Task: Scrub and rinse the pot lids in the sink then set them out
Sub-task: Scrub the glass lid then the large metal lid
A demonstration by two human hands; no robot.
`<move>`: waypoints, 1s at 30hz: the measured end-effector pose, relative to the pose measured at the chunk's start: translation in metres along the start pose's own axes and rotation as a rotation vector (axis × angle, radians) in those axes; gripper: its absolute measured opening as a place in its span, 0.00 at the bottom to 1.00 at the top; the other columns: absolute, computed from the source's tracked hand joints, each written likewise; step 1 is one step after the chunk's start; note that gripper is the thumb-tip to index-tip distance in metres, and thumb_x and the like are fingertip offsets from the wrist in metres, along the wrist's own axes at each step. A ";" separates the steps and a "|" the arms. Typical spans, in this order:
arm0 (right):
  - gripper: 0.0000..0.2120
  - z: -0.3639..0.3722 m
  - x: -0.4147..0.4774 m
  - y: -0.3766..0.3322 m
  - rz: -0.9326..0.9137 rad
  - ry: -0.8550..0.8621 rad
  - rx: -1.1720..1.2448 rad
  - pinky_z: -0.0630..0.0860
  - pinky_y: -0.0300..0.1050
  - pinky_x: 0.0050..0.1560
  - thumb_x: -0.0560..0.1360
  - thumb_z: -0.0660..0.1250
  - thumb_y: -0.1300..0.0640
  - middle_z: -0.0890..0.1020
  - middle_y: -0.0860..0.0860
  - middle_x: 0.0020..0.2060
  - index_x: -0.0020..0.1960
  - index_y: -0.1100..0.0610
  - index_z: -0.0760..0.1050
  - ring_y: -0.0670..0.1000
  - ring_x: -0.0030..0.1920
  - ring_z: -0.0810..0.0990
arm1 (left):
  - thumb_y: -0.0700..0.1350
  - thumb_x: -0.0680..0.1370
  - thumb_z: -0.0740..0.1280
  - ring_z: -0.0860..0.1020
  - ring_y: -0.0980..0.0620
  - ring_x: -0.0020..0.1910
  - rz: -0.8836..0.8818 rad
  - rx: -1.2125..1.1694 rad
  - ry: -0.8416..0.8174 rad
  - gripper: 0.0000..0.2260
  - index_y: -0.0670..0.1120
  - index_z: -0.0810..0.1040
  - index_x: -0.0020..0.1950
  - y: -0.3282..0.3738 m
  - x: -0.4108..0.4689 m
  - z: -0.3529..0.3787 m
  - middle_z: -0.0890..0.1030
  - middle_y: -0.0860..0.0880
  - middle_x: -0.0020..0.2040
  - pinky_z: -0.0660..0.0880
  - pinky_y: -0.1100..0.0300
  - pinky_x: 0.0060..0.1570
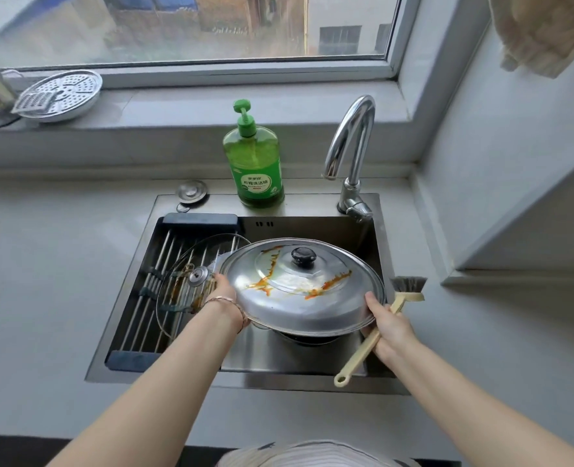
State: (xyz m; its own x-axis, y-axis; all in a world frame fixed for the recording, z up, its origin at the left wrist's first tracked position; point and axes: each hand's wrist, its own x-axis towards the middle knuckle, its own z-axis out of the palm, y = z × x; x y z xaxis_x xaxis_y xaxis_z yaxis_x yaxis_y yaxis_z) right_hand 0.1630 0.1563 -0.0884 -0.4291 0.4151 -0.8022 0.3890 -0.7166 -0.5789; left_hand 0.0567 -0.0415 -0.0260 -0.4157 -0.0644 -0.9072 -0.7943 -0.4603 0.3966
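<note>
Steel pot lid (299,294) streaked with orange sauce, held tilted above the sink (312,204), left grip (223,288) clasping its left rim, right grip (389,329) clenched round a cream brush (357,358) handle, thumb on the right rim, glass lid (181,291) on the rack (144,318) just left

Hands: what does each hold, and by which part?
Left hand grips the steel lid at its left rim; right hand grips the right rim, plus the brush by its handle.
</note>
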 end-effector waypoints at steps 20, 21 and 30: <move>0.24 0.034 -0.095 -0.011 -0.976 -0.577 -1.359 0.70 0.43 0.49 0.79 0.58 0.50 0.74 0.49 0.47 0.71 0.35 0.55 0.49 0.46 0.73 | 0.62 0.77 0.56 0.78 0.43 0.45 0.605 0.531 -0.023 0.22 0.46 0.72 0.36 -0.017 -0.040 -0.002 0.79 0.43 0.42 0.74 0.51 0.55; 0.24 0.039 -0.095 -0.013 -0.975 -0.583 -1.280 0.70 0.43 0.51 0.79 0.59 0.54 0.74 0.50 0.48 0.71 0.38 0.58 0.50 0.47 0.74 | 0.64 0.76 0.56 0.78 0.42 0.43 0.626 0.558 -0.016 0.24 0.45 0.72 0.35 -0.020 -0.040 -0.003 0.78 0.42 0.40 0.75 0.52 0.52; 0.16 0.052 -0.103 -0.022 -0.980 -0.509 -1.276 0.75 0.46 0.50 0.73 0.67 0.49 0.83 0.51 0.49 0.60 0.41 0.76 0.51 0.48 0.80 | 0.57 0.80 0.55 0.66 0.51 0.30 0.715 0.574 0.132 0.22 0.42 0.67 0.33 -0.015 -0.055 0.001 0.68 0.47 0.31 0.65 0.60 0.31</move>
State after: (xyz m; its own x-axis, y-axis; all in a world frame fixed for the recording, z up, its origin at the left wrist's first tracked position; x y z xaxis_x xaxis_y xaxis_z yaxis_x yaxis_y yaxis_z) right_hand 0.1564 0.0999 0.0144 -0.9931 0.0051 -0.1172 0.0907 0.6669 -0.7396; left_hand 0.0912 -0.0300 0.0181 -0.8660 -0.2802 -0.4143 -0.4803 0.2352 0.8450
